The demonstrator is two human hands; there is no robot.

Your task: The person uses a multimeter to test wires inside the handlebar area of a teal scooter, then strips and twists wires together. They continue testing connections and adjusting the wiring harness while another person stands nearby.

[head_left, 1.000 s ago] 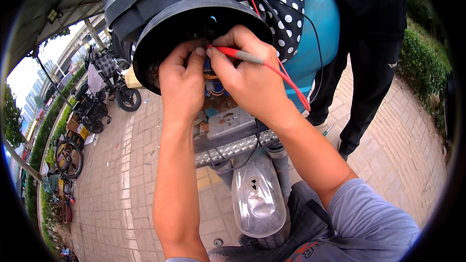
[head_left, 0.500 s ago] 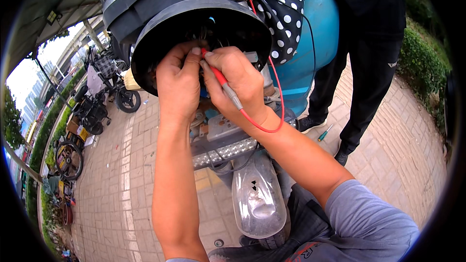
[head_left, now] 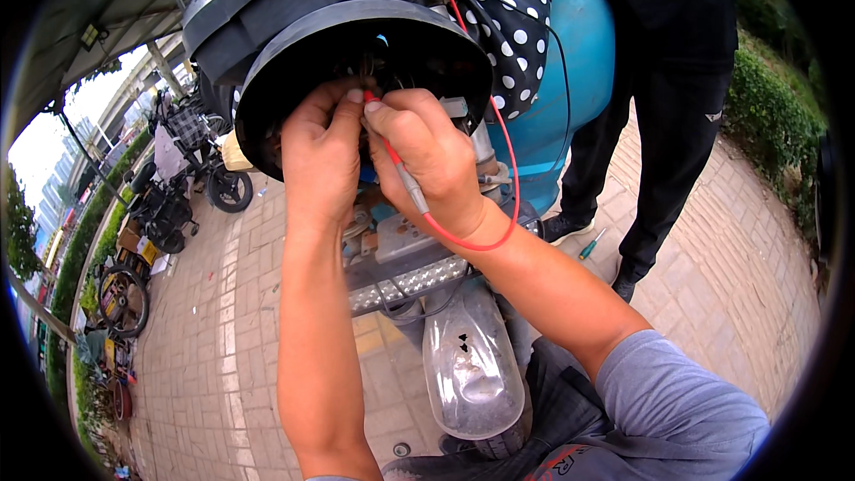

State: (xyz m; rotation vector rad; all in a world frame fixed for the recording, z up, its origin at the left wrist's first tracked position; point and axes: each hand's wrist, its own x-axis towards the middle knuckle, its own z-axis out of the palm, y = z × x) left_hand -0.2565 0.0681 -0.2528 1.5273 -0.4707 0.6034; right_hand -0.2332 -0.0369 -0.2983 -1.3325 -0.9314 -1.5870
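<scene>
A red test probe (head_left: 406,180) with a grey end sits between the fingers of my right hand (head_left: 434,147), its tip pointing up into a round black lamp housing (head_left: 343,13). From its lower end a red lead loops over my right wrist and up past the housing. Beside the probe tip, my left hand (head_left: 321,153) is closed in a pinch just inside the housing's opening. What it pinches is hidden by the fingers and the dark interior. A few thin wires (head_left: 367,64) show faintly above both hands.
Below the housing are a patterned metal strip (head_left: 419,280) and a clear front mudguard (head_left: 472,365). Polka-dot cloth (head_left: 521,40) and a blue body panel (head_left: 583,62) lie right. A person in black trousers (head_left: 663,142) stands near a screwdriver (head_left: 592,243). Parked bikes (head_left: 178,151) stand left.
The probe in my right hand has turned slightly steeper, its lower end shifting left. My left hand keeps its pinch beside the tip. The whole view has shifted a little.
</scene>
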